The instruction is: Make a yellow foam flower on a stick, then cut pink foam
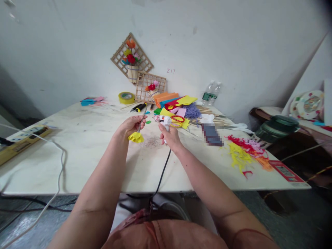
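Note:
My left hand pinches the thin dark stem of a yellow craft flower, whose petals hang downward. In my right hand is a white hot glue gun, its nozzle pointing left toward the stem, with a gap between them. The glue gun's black cord runs down over the table's front edge. Red-and-yellow-handled scissors lie just behind my right hand. A small green leaf-shaped piece rests between my hands on the tabletop.
Folded coloured sheets, purple yarn-like strips and thin sticks lie at the back. Two lattice frames with craft flowers lean on the wall. Yellow tape, a phone-like pixelated object, coloured scraps and a power strip lie around.

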Demonstrator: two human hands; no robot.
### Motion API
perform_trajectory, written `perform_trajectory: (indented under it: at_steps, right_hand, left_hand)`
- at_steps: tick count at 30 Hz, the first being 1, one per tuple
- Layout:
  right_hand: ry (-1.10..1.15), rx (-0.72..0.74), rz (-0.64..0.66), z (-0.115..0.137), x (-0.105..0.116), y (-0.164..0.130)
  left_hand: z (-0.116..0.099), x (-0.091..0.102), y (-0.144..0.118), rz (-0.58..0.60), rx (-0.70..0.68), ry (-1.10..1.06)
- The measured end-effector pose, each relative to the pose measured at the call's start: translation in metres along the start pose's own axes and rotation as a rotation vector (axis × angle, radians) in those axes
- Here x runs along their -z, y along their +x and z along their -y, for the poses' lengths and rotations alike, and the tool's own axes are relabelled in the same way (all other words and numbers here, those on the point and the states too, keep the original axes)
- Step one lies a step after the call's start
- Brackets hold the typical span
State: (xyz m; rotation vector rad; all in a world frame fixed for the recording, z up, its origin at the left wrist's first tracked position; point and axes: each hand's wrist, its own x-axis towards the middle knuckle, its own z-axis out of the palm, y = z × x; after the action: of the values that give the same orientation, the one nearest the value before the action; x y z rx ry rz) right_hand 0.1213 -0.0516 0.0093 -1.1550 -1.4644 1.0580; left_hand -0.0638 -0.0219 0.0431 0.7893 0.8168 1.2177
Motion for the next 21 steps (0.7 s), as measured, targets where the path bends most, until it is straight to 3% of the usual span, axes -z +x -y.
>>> perform_trajectory:
  at_steps: [8, 21]
  right_hand:
    - [-0.219, 0.035, -0.057, -0.01, 0.002, 0.008]
    - [-0.759, 0.031, -0.099, 0.002, 0.003, 0.003]
  left_hand:
    - [-0.005, 0.001, -0.005, 0.005, 0.015, -0.142]
    - [-0.003, 0.004, -0.007, -0.001, -0.047, -0.093]
